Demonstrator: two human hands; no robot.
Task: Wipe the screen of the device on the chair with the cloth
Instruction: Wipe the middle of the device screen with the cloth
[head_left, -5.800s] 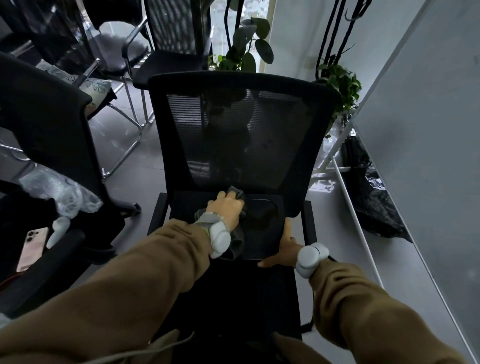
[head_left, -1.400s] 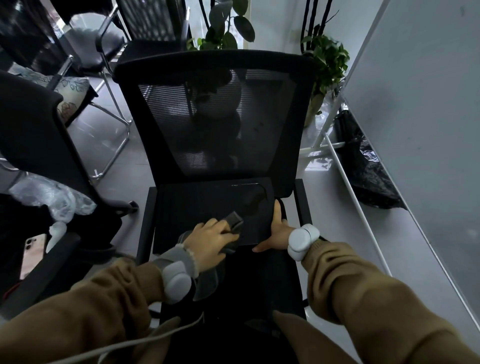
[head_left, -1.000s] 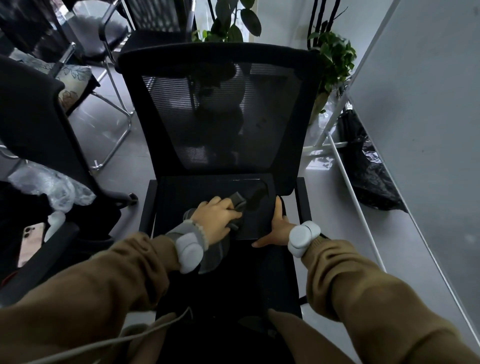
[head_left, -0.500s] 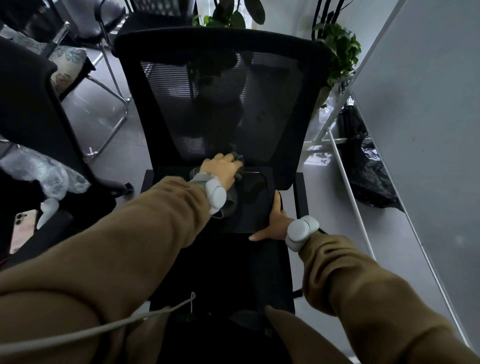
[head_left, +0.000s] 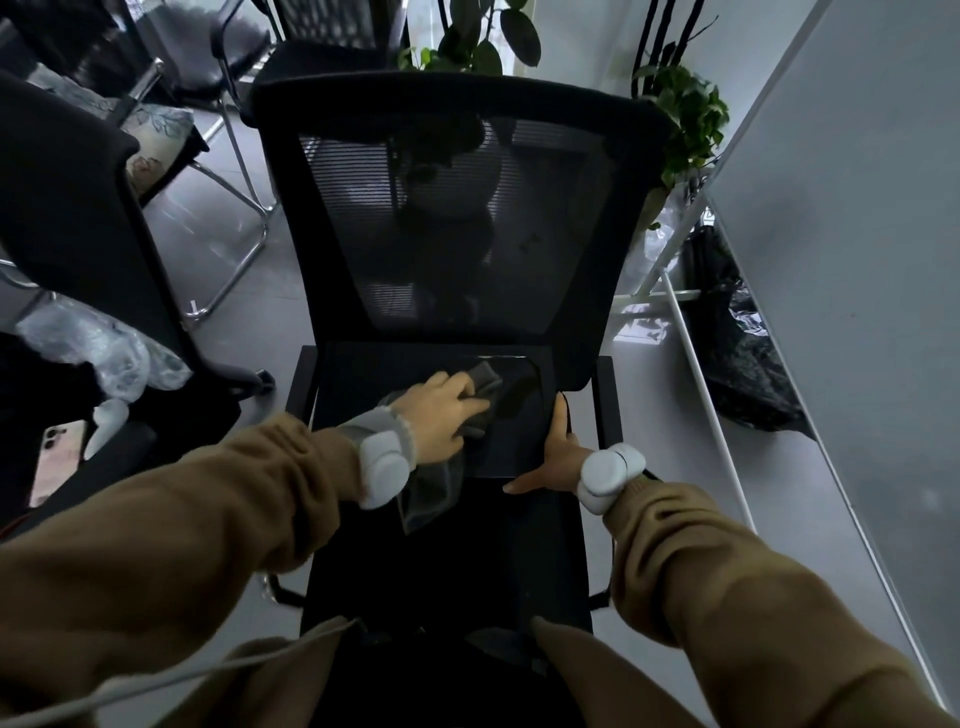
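Observation:
A flat black device (head_left: 358, 384) with a glossy screen lies on the seat of a black mesh-backed chair (head_left: 457, 218). My left hand (head_left: 441, 413) presses a grey cloth (head_left: 483, 382) onto the middle of the screen, fingers spread over the cloth. More of the cloth hangs below my wrist over the near edge. My right hand (head_left: 553, 457) rests at the device's near right corner, index finger straight along the right edge and thumb along the near edge.
Another dark chair (head_left: 72, 218) stands at the left, with a plastic bag (head_left: 104, 348) and a phone (head_left: 57, 457) beside it. Potted plants (head_left: 680, 119) stand behind the chair. A grey partition (head_left: 852, 260) and a black bag (head_left: 748, 374) are on the right.
My left hand has drawn the cloth back from the screen's far edge toward the middle. My right hand has stayed at the right corner.

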